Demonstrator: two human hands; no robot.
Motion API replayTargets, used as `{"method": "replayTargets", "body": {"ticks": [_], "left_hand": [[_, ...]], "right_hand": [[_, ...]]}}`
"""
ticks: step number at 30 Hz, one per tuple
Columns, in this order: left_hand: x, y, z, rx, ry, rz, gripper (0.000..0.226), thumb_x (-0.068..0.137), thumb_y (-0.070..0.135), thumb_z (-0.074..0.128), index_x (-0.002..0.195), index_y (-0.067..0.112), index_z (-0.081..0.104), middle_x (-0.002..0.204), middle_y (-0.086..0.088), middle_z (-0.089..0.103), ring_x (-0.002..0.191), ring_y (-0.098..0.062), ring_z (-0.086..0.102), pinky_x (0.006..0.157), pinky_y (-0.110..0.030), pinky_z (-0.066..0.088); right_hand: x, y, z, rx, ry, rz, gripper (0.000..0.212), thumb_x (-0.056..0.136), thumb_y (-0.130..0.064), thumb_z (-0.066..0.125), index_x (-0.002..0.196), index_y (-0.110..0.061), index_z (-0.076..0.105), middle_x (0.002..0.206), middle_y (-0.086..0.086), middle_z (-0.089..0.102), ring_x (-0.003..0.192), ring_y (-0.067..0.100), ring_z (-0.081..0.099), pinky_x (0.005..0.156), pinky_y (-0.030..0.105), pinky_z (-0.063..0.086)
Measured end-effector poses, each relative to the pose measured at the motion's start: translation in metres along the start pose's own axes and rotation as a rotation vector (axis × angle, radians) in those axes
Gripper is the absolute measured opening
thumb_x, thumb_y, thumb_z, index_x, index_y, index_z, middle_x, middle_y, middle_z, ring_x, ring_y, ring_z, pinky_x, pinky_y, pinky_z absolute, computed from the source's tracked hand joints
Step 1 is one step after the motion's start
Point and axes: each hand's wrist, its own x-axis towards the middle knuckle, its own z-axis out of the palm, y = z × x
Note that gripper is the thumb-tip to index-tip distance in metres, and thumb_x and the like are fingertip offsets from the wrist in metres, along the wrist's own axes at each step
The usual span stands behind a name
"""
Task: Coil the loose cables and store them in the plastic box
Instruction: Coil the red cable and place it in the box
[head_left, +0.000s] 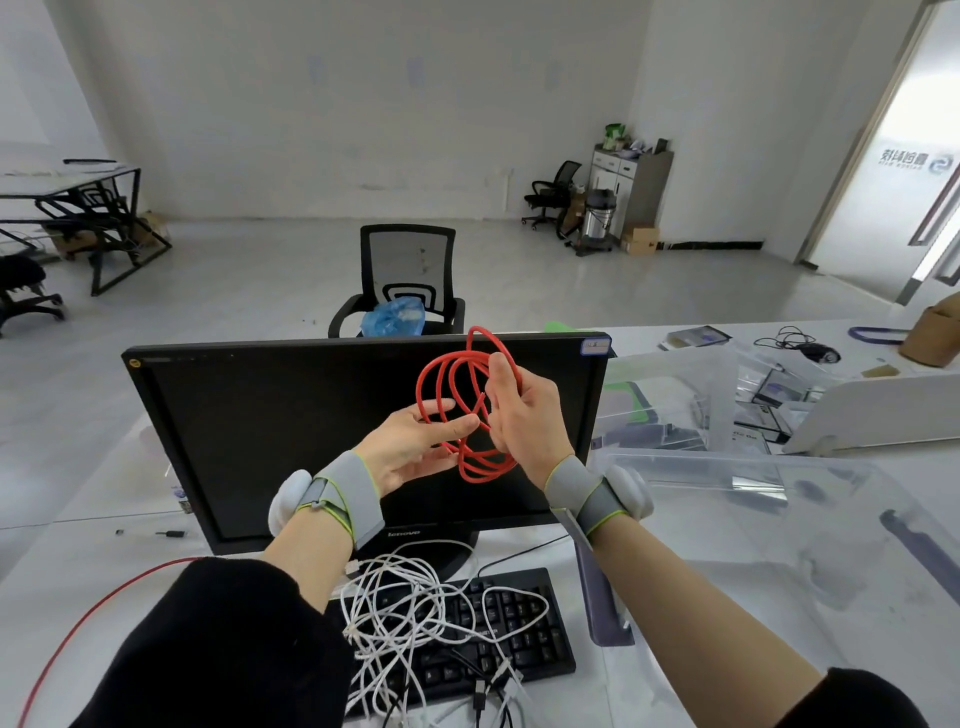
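Red cable (470, 410), frame centre: right hand (524, 415) gripping loops, left hand (410, 441) pinching a strand; trailing tail risking snagging, loops springing loose.

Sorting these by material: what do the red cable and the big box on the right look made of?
Red cable: likely smooth rubbery plastic sheath, matte, bending into soft loops in both hands. Plastic box: clear, glossy, seemingly hard plastic; the desk shows through its walls.
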Motion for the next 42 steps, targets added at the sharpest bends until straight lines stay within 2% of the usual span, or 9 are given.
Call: {"method": "replayTargets", "body": {"ticks": [3, 6, 10, 15, 18, 30, 34, 37, 42], "left_hand": [[-0.001, 0.004, -0.007, 0.075, -0.056, 0.046, 0.066, 0.076, 0.021, 0.074, 0.135, 0.025, 0.046, 0.093, 0.002, 0.067, 0.086, -0.016, 0.062, 0.078, -0.03, 0.054], [-0.001, 0.005, -0.013, 0.257, -0.131, 0.112, 0.089, 0.062, 0.043, 0.082, 0.138, 0.032, 0.037, 0.116, 0.01, 0.06, 0.11, -0.016, 0.056, 0.093, -0.035, 0.043], [0.0, -0.003, -0.016, 0.025, -0.265, 0.24, 0.092, 0.055, 0.03, 0.087, 0.136, 0.026, 0.042, 0.134, 0.009, 0.053, 0.116, -0.008, 0.055, 0.101, -0.036, 0.037], [-0.006, 0.009, -0.018, -0.019, -0.192, 0.305, 0.029, 0.072, 0.009, 0.072, 0.098, 0.011, 0.059, 0.084, -0.007, 0.067, 0.083, -0.023, 0.071, 0.086, -0.037, 0.055], [-0.007, 0.014, -0.014, 0.028, -0.106, 0.327, 0.02, 0.076, 0.008, 0.071, 0.08, 0.011, 0.052, 0.069, -0.007, 0.063, 0.073, -0.025, 0.071, 0.07, -0.032, 0.059], [-0.006, 0.008, -0.003, -0.217, -0.097, 0.09, 0.004, 0.085, 0.016, 0.065, 0.081, 0.015, 0.063, 0.076, -0.002, 0.07, 0.061, -0.011, 0.068, 0.054, -0.02, 0.054], [-0.011, 0.003, 0.003, -0.322, -0.089, 0.024, 0.013, 0.077, 0.017, 0.071, 0.087, 0.01, 0.071, 0.08, -0.007, 0.068, 0.061, -0.01, 0.066, 0.061, -0.022, 0.055], [-0.008, -0.006, 0.005, -0.432, -0.008, 0.01, 0.107, 0.056, 0.013, 0.082, 0.146, 0.012, 0.025, 0.09, -0.016, 0.068, 0.073, -0.023, 0.071, 0.06, -0.034, 0.057], [-0.006, -0.019, 0.011, -0.553, 0.049, 0.021, 0.134, 0.058, 0.012, 0.079, 0.146, 0.032, -0.019, 0.114, -0.026, 0.062, 0.096, -0.036, 0.068, 0.083, -0.055, 0.052]], "right_hand": [[-0.002, -0.012, -0.001, 0.146, -0.073, 0.043, 0.042, 0.099, -0.028, 0.04, 0.061, -0.012, 0.038, 0.046, -0.004, 0.031, 0.034, 0.007, 0.024, 0.035, 0.021, 0.02], [-0.003, -0.016, -0.002, 0.226, -0.133, 0.081, 0.043, 0.1, -0.03, 0.038, 0.06, -0.012, 0.037, 0.042, -0.005, 0.029, 0.032, 0.008, 0.022, 0.037, 0.021, 0.017], [-0.002, -0.02, -0.005, 0.314, -0.171, 0.126, 0.047, 0.1, -0.032, 0.036, 0.058, -0.011, 0.037, 0.038, -0.005, 0.03, 0.029, 0.007, 0.023, 0.036, 0.017, 0.018], [0.0, -0.025, -0.008, 0.428, -0.144, 0.206, 0.048, 0.099, -0.037, 0.036, 0.058, -0.012, 0.037, 0.037, -0.005, 0.029, 0.028, 0.007, 0.023, 0.036, 0.016, 0.017], [0.002, -0.023, -0.01, 0.479, -0.053, 0.254, 0.049, 0.098, -0.04, 0.038, 0.058, -0.013, 0.037, 0.036, -0.006, 0.029, 0.028, 0.006, 0.023, 0.035, 0.013, 0.019], [0.006, -0.018, -0.01, 0.614, 0.055, 0.356, 0.051, 0.099, -0.044, 0.035, 0.056, -0.015, 0.037, 0.037, -0.007, 0.025, 0.029, 0.005, 0.019, 0.032, 0.015, 0.017], [0.005, -0.016, -0.013, 0.607, 0.054, 0.355, 0.051, 0.099, -0.043, 0.034, 0.057, -0.015, 0.036, 0.036, -0.007, 0.025, 0.029, 0.005, 0.018, 0.032, 0.016, 0.017], [0.004, -0.011, -0.013, 0.615, 0.053, 0.362, 0.051, 0.099, -0.044, 0.034, 0.057, -0.016, 0.036, 0.037, -0.007, 0.024, 0.03, 0.005, 0.018, 0.032, 0.016, 0.017], [0.003, -0.006, -0.013, 0.614, 0.031, 0.357, 0.051, 0.098, -0.045, 0.034, 0.056, -0.016, 0.036, 0.038, -0.007, 0.025, 0.031, 0.005, 0.018, 0.033, 0.016, 0.017]]}}
